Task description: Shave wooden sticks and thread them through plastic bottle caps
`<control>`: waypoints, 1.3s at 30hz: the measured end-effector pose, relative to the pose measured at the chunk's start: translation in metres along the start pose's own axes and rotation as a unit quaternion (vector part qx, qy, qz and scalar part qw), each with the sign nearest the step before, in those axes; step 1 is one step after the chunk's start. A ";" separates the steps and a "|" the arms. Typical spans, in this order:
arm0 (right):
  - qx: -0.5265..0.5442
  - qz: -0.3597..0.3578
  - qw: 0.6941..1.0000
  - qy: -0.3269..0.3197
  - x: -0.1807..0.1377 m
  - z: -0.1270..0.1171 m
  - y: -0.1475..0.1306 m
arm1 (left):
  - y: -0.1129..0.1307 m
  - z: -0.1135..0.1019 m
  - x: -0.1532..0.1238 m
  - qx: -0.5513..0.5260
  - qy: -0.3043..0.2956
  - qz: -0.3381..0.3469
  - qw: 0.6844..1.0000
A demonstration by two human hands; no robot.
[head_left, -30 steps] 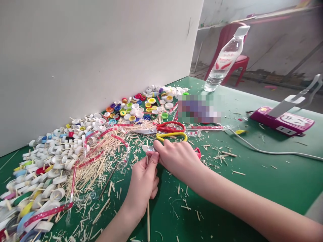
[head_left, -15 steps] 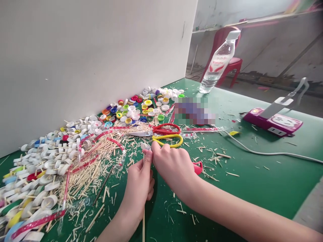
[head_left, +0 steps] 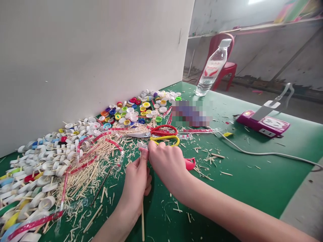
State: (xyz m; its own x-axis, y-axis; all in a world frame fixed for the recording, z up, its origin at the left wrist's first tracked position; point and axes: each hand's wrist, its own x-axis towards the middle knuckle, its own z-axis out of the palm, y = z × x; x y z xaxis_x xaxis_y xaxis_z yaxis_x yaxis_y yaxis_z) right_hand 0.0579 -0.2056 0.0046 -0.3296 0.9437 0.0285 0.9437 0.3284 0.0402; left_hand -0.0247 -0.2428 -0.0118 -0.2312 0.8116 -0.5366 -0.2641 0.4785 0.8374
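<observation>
Head view: the wooden stick (head_left: pixel 143 222) looks pale, thin, straight.

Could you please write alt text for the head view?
A left hand grips a wooden stick as the right hand holds a red-handled knife near its upper end. Scissors, wood shavings and bottle caps lie on the green table.

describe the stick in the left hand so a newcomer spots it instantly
Over the green table, find the left hand, beside the right hand. Poking out below the left hand is a slender wooden stick; it is held, while neighbouring wood pieces lie loose.
</observation>
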 end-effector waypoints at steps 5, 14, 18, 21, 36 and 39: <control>0.007 -0.004 1.000 -0.002 -0.001 -0.004 0.001 | 0.002 0.001 -0.002 -0.022 -0.013 -0.005 1.000; 0.023 0.001 0.999 -0.023 0.003 -0.007 -0.001 | 0.002 0.000 0.003 -0.052 -0.038 -0.025 0.998; 0.006 0.047 0.999 0.024 0.013 -0.007 0.018 | -0.003 0.007 -0.011 -0.076 -0.047 -0.082 0.993; -0.007 0.101 0.994 0.051 0.018 -0.008 0.036 | 0.001 0.007 -0.019 -0.083 -0.075 -0.113 0.987; 0.083 -0.150 0.985 0.022 0.014 0.001 0.033 | 0.021 -0.015 -0.011 -0.045 -0.166 -0.026 0.985; 0.084 -0.177 0.980 0.010 0.015 0.003 0.036 | 0.018 -0.015 -0.011 -0.017 -0.146 -0.008 0.989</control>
State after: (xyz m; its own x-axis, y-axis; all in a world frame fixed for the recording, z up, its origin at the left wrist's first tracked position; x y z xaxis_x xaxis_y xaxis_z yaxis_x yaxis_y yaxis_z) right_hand 0.0866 -0.1792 0.0032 -0.6367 0.7686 0.0626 0.7604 0.6393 -0.1149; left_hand -0.0415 -0.2480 0.0079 0.0522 0.8687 -0.4926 -0.2987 0.4843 0.8223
